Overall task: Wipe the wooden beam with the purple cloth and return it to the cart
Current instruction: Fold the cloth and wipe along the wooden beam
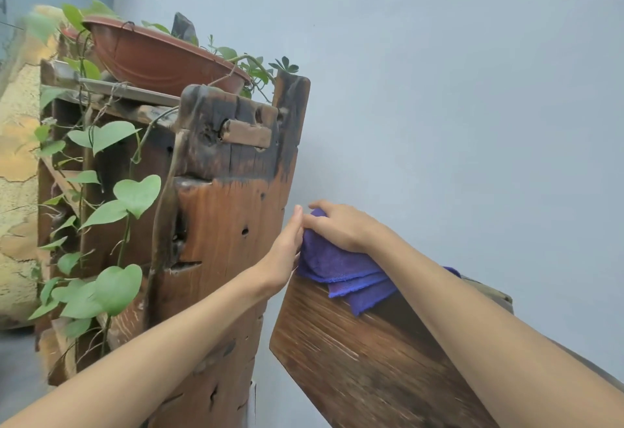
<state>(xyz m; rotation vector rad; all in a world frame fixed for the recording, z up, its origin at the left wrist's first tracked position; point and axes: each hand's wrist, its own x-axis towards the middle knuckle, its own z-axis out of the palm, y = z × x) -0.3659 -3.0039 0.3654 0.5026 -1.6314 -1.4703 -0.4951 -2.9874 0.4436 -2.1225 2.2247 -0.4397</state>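
Pressing down at the upper end of a brown, grained wooden beam, the right hand is laid over a folded purple cloth, its fingers curled on the fabric. The beam is seen at five o'clock in the view, tilted. The left hand is set flat, fingers straight, against the beam's end beside the cloth. A weathered dark wooden cart with a terracotta plastic planter is seen at ten o'clock.

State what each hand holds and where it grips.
The right hand presses the folded purple cloth at its upper end against the wooden beam. The left hand lies flat against the beam's top edge, gripping nothing.
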